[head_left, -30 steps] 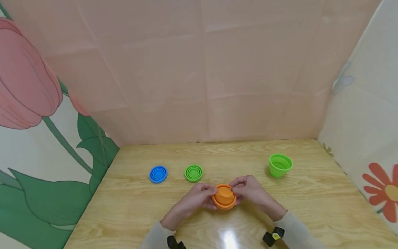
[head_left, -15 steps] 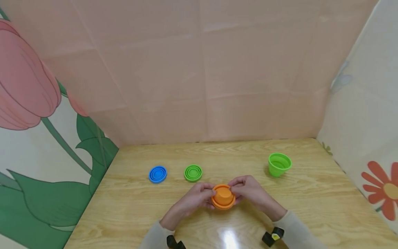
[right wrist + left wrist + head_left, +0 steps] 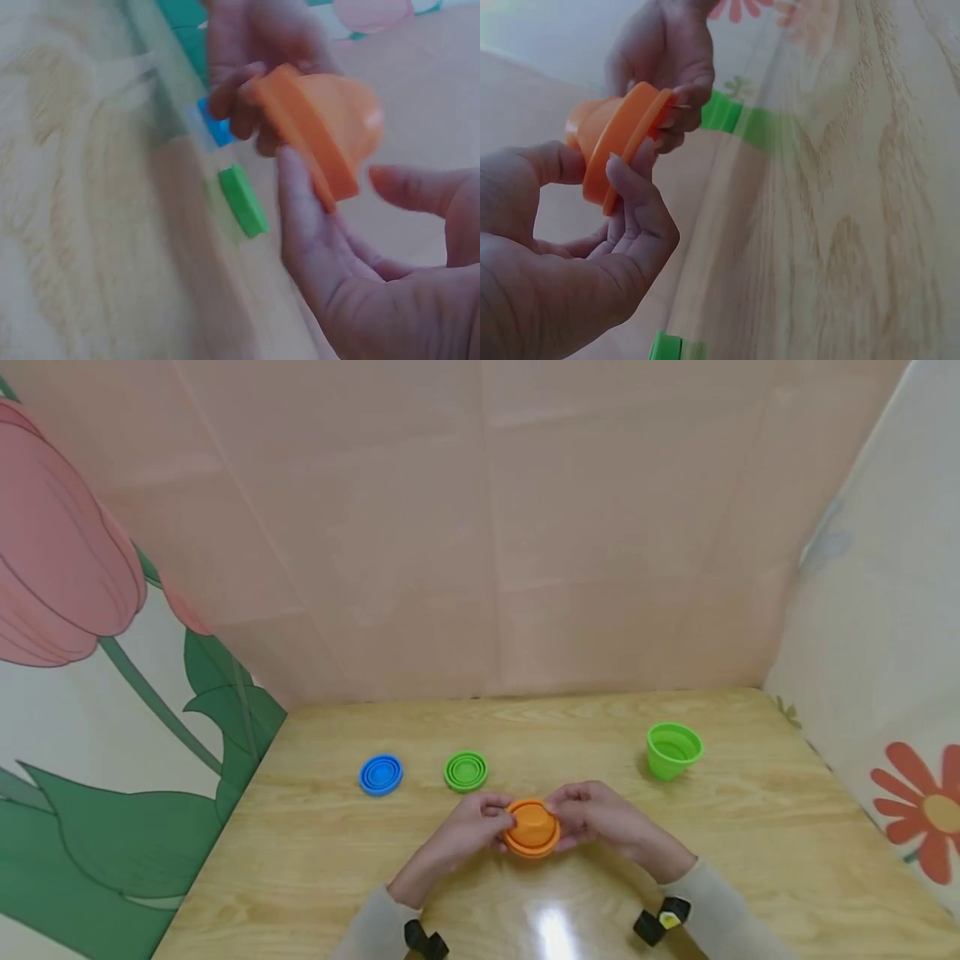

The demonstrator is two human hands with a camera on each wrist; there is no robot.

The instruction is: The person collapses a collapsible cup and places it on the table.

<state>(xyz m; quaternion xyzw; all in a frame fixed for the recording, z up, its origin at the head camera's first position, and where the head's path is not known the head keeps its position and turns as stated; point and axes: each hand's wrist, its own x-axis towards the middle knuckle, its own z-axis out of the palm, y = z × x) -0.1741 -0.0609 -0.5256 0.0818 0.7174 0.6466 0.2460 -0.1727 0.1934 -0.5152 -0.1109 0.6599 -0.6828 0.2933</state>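
Note:
An orange collapsible cup (image 3: pixel 532 827) is held up between both hands, partly folded, its base bulging out beyond the wide rim. My left hand (image 3: pixel 471 828) grips its left side, thumb on the bulging side and fingers at the rim, as the left wrist view shows. On the opposite side my right hand (image 3: pixel 596 818) holds the rim; in the right wrist view the thumb (image 3: pixel 412 187) stands close beside the cup and the fingers lie against the rim. A flat green collapsible cup (image 3: pixel 466 772) lies just beyond the left hand.
A flat blue collapsible cup (image 3: pixel 381 775) lies farther left on the wooden table (image 3: pixel 315 860). At the right stands an expanded green cup (image 3: pixel 673 750), mouth up. A pinkish sheet (image 3: pixel 480 543) hangs behind the table, with flowered panels on both sides.
Both hands have shifted slightly left with the orange cup. The cup has turned a little, and its bulging base looks lower in the head view. The other cups stay put.

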